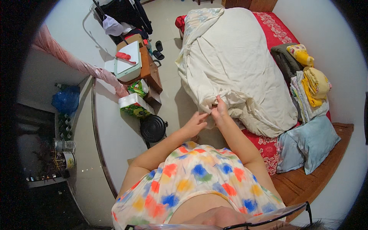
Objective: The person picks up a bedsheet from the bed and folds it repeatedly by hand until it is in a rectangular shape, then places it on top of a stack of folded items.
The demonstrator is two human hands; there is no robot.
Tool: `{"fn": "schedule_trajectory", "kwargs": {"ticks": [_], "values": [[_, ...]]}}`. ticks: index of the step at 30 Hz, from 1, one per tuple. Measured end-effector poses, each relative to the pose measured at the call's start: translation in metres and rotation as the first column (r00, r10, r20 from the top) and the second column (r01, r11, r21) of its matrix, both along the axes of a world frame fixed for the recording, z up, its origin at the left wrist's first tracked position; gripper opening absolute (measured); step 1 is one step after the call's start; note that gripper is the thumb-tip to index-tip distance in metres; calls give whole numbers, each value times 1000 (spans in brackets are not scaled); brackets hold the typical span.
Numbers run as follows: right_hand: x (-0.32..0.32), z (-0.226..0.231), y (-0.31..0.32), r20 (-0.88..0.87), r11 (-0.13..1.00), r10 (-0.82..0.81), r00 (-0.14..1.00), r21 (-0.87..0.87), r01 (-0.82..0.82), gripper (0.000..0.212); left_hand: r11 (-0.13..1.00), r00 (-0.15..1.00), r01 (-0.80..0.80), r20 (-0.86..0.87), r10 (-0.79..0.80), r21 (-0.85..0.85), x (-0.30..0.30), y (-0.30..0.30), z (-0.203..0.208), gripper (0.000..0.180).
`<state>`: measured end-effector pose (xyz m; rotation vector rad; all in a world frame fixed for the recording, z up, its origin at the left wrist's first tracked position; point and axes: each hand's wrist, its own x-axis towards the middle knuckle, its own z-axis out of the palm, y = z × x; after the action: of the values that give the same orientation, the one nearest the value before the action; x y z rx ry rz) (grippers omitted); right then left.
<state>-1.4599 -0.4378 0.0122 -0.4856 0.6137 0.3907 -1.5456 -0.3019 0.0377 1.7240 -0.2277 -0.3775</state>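
A cream-white quilt cover lies rumpled over the bed, its bunched near edge hanging off the bedside in front of me. My right hand is closed on that gathered edge, the thumb raised over the cloth. Just left of it is my left hand, its fingers loosely stretched toward the same bit of fabric. Their tips reach the cloth beside my right hand, and no firm grip shows there. A patterned pale layer shows at the cover's far left corner.
Folded bedding and blue pillows lie along the bed's right side, on a red floral sheet. To my left stand a black round stool, packs of tissue and a wooden cabinet. Black slippers lie on the floor.
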Motion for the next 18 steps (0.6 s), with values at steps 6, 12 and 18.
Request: {"fn": "schedule_trajectory", "kwargs": {"ticks": [6, 12, 18], "values": [[-7, -5, -11, 18, 985, -58, 998, 163, 54, 35, 929, 930, -368, 35, 367, 38, -1, 1, -23, 11], [-9, 3, -21, 49, 982, -71, 996, 180, 61, 35, 654, 654, -756, 85, 752, 35, 22, 35, -52, 38], [-10, -9, -37, 98, 986, -49, 994, 161, 33, 36, 785, 721, -566, -613, 324, -252, 32, -16, -55, 68]]}}
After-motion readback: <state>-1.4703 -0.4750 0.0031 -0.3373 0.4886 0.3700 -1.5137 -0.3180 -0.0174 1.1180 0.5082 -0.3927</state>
